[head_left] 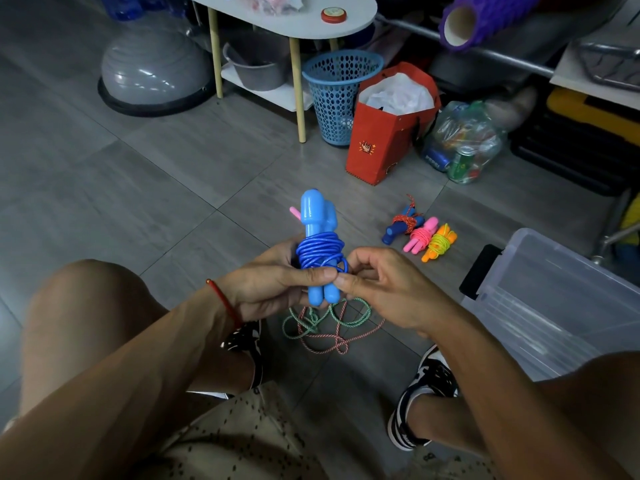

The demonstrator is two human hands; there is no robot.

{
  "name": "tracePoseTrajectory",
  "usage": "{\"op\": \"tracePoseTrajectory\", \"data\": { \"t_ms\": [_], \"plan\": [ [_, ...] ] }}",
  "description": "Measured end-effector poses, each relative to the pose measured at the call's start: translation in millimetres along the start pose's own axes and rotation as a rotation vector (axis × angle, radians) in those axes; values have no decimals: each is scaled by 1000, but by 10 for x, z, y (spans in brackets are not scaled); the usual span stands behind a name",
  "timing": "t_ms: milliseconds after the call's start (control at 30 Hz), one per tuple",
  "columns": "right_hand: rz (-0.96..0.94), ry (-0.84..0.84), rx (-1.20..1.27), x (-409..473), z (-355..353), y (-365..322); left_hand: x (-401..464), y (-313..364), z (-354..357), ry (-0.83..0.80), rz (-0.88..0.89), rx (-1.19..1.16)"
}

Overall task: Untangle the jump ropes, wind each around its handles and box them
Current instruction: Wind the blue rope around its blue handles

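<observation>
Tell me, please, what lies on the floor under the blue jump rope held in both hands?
Under the blue plastic jump rope, loose green cord and pink-and-white cord lie tangled on the grey floor. Their handles are not visible, apart from a pink tip behind it.

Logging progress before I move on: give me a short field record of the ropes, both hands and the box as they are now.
in hand: blue jump rope, cord wound round its paired handles
left hand: grips the handles and coil
right hand: fingers pinch the cord end at the coil
wound ropes on floor: three bundles, beside each other
still tangled: green and red cords on floor below the hands
box: clear, open, at right; no rope seen inside
</observation>
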State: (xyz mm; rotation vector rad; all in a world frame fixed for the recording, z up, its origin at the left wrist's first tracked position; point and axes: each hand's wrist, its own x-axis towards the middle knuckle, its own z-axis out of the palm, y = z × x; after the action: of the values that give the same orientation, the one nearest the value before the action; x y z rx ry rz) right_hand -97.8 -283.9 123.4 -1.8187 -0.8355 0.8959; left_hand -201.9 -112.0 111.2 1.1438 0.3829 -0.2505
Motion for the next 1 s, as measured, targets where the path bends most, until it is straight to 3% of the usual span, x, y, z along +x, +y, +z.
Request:
{"op": "tracePoseTrajectory", "data": {
  "t_ms": [167,367,533,1000],
  "plan": [
    [-16,-8,78,-21,-30,-8,21,4,7,-15,40,-15],
    [-61,-2,30,-59,-62,4,-43,48,10,-142,36,-96],
    [-49,-5,133,-83,11,5,4,32,45,-82,48,-59],
    [-8,-75,264,-107,-31,-8,-3,14,7,-135,114,-55]
  ]
}}
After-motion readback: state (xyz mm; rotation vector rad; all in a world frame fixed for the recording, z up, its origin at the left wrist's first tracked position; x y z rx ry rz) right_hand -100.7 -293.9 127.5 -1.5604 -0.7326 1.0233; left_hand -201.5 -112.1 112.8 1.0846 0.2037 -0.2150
